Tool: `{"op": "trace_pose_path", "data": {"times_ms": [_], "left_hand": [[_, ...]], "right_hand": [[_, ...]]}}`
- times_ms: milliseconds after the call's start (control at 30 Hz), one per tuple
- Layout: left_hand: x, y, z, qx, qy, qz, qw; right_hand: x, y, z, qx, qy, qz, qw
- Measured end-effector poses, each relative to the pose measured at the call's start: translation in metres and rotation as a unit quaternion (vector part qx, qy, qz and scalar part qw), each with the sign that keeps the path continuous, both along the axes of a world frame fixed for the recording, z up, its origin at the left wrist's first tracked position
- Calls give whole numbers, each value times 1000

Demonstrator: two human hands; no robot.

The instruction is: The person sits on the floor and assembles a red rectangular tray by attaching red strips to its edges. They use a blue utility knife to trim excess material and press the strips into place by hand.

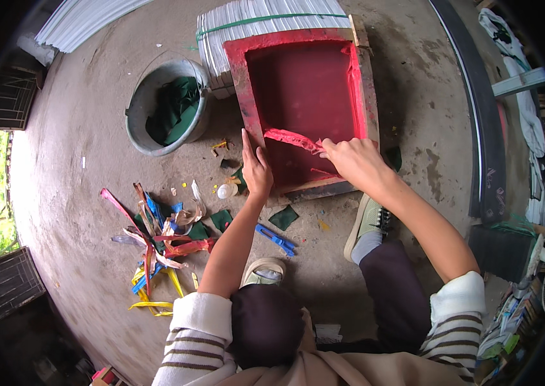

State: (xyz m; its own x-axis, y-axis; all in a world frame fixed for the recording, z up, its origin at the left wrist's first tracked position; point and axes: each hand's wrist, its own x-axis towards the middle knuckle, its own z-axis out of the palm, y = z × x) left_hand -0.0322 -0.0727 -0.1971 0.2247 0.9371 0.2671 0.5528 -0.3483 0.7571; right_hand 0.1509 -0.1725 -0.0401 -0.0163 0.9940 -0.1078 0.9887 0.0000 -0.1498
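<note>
A wooden screen-printing frame (367,83) with dark red mesh stands tilted in front of me, its inner edges lined with red tape. My right hand (349,157) is closed on the end of a crumpled red tape strip (291,137), which stretches across the lower part of the mesh to the frame's left side. My left hand (256,166) rests with fingers stretched out against the frame's lower left edge, holding nothing. A shorter red shred (324,174) hangs near the frame's bottom edge.
Behind the frame is a strapped white stack (272,14). A grey bucket (134,122) with green cloth pieces stands left. Torn coloured tape strips (163,225), a blue box cutter (275,239), a small whitish bottle (226,191) and a green scrap (283,218) lie on the concrete floor.
</note>
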Motion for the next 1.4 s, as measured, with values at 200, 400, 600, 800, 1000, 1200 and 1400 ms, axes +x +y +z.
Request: {"op": "trace_pose_path", "data": {"times_ms": [200, 400, 600, 800, 1000, 1200, 1400], "left_hand": [[3, -6, 3, -40, 53, -1, 998], [-4, -3, -1, -64, 31, -77, 995], [-8, 6, -2, -129, -62, -140, 980], [7, 40, 8, -168, -49, -46, 983], [52, 96, 43, -61, -28, 35, 997], [65, 113, 37, -76, -22, 121, 989], [71, 110, 41, -97, 2, 143, 985]], "right_hand": [[9, -23, -44, 4, 51, -50, 997], [19, -26, -69, -25, 83, -58, 995], [-21, -16, -87, -158, 44, -62, 984], [-70, 9, -114, -87, -99, -129, 983], [-93, 34, -135, 27, 55, -234, 970], [-86, 62, -131, -48, 317, -290, 902], [-69, 67, -118, -34, 256, -238, 936]]}}
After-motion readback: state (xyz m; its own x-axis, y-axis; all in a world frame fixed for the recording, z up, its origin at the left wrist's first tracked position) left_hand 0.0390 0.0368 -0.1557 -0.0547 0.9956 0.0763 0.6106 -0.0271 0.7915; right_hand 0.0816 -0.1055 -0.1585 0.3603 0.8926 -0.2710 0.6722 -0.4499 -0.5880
